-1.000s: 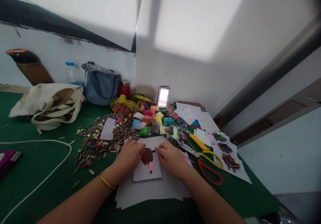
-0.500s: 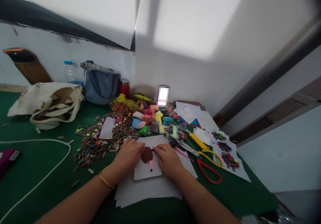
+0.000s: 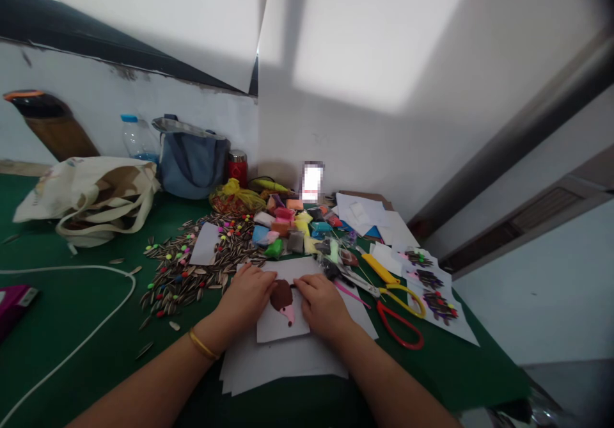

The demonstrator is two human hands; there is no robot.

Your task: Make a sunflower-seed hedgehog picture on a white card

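A small white card (image 3: 268,331) lies on a stack of white paper sheets (image 3: 288,377) in front of me. On it sits a flat clay hedgehog shape (image 3: 282,297), with a brown body and a pink snout pointing down, dotted with a dark eye and nose. My left hand (image 3: 252,290) covers the card's upper left side, its bent fingers closed and their tips at the brown body. On the other side, my right hand (image 3: 319,300) has its fingertips together at a small dark bit (image 3: 294,284) beside the body. What lies under the fingers is hidden.
Striped sunflower seeds (image 3: 192,281) and coloured pompoms lie left. Bagged clay (image 3: 288,226) sits behind. Scissors (image 3: 400,316) and a yellow cutter (image 3: 378,268) lie right, near sheets of finished seed hedgehogs (image 3: 439,306). Bags (image 3: 192,162), a phone (image 3: 313,182) and a white cable (image 3: 96,332) surround these.
Both hands stay almost in the same place on the card. The whole view has shifted very slightly; nothing is visibly picked up or let go.
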